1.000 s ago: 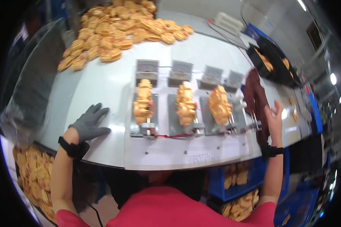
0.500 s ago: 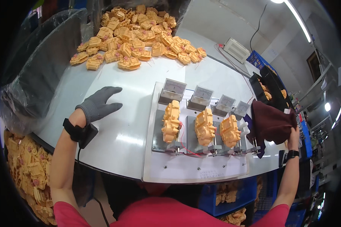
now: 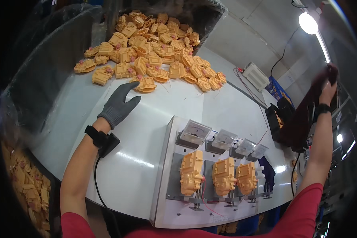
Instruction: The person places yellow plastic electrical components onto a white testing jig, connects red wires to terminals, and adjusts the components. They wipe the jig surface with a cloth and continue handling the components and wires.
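I see the right hand [image 3: 327, 93] closed around a dark red cloth [image 3: 303, 119], which hangs at the right end of the worktop [image 3: 146, 131]. The gloved left hand [image 3: 119, 104] is spread, just beside a yellow part [image 3: 146, 85].

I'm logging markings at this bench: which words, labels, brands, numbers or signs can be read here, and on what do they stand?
No text is legible.
Meters: dial markings too small to read.
White board: faint print near its front edge, too blurred.
Dark cloth in the right hand: no text visible.
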A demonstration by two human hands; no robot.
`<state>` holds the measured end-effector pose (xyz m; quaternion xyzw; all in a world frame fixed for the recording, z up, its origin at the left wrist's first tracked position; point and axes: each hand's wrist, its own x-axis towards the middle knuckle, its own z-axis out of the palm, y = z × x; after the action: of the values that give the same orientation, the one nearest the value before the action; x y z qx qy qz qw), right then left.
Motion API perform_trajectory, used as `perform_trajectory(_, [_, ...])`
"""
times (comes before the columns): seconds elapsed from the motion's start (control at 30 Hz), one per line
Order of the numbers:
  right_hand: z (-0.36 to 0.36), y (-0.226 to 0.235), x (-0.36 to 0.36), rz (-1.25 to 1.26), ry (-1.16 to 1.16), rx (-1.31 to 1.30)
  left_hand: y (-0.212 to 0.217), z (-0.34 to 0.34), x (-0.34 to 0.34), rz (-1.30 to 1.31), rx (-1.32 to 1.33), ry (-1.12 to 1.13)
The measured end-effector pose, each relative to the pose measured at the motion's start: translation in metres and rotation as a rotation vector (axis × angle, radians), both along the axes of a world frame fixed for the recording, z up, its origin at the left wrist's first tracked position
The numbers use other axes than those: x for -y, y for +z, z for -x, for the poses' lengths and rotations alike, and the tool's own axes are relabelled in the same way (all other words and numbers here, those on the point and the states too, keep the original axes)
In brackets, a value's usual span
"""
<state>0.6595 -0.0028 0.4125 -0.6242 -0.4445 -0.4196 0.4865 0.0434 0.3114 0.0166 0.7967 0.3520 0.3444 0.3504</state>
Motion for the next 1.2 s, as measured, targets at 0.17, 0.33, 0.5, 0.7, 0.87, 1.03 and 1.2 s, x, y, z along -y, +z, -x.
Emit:
perform_trajectory(0.17, [0.082,-0.093,-0.188,0.398,0.111,-0.025,-0.014,-0.016,-0.016,0.012,0.02,0.021])
perform_trajectory(0.33, [0.238,-0.224,-0.258,1.137,0.545,-0.554,-0.005,-0.011,-0.015,0.022,-0.193,0.023])
perform_trajectory(0.5, [0.346,-0.238,-0.267,1.355,1.116,-0.695,-0.001,0.0,-0.021,0.072,-0.259,0.038])
perform_trajectory(0.7, [0.383,-0.17,-0.259,1.042,1.55,-0.738,-0.004,-0.01,-0.013,0.017,-0.303,-0.106])
perform_trajectory(0.87, [0.324,-0.135,-0.264,0.788,1.142,-0.683,-0.004,-0.015,0.001,-0.048,-0.533,-0.173])
perform_trajectory(1.03, [0.196,-0.072,-0.207,0.463,0.717,-0.71,0.0,-0.012,0.005,-0.024,-0.646,-0.23])
perform_trajectory(1.2, [0.148,-0.004,-0.123,-0.059,0.22,-0.201,0.005,-0.017,0.016,-0.008,-0.728,-0.23])
